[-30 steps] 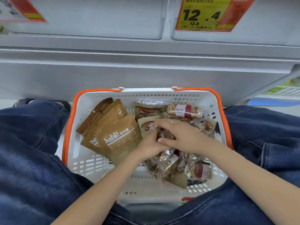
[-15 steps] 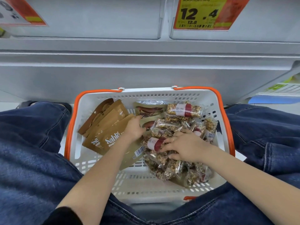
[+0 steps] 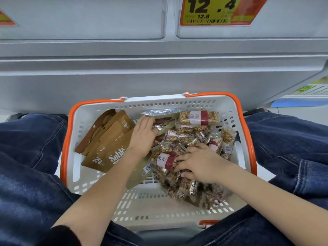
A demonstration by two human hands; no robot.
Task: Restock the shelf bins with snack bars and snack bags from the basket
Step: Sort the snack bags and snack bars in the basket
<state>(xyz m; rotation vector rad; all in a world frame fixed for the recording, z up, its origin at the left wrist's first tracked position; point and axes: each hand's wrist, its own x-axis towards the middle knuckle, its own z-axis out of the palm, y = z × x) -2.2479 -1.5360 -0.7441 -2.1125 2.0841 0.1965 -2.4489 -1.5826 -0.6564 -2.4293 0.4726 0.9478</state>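
Note:
A white basket with an orange rim (image 3: pixel 245 135) sits between my knees. Brown "Sablé" snack bags (image 3: pixel 108 139) are stacked in its left half. Clear-wrapped nut snack bars (image 3: pixel 198 118) with red-and-white labels are heaped in its right half. My left hand (image 3: pixel 142 136) lies flat, fingers apart, over the brown bags, its fingertips on a clear pouch (image 3: pixel 161 113) at the back middle. My right hand (image 3: pixel 197 164) is closed around a handful of snack bars (image 3: pixel 164 159) in the heap.
A grey metal shelf front (image 3: pixel 159 64) runs across just behind the basket. A yellow-orange price tag (image 3: pixel 213 11) reading 12.4 hangs above it at the right. My legs in blue jeans (image 3: pixel 26 174) flank the basket on both sides.
My left hand has left the bar heap and slid up and left across the brown bags to the back pouch. My right hand dropped lower into the bars and closed on several.

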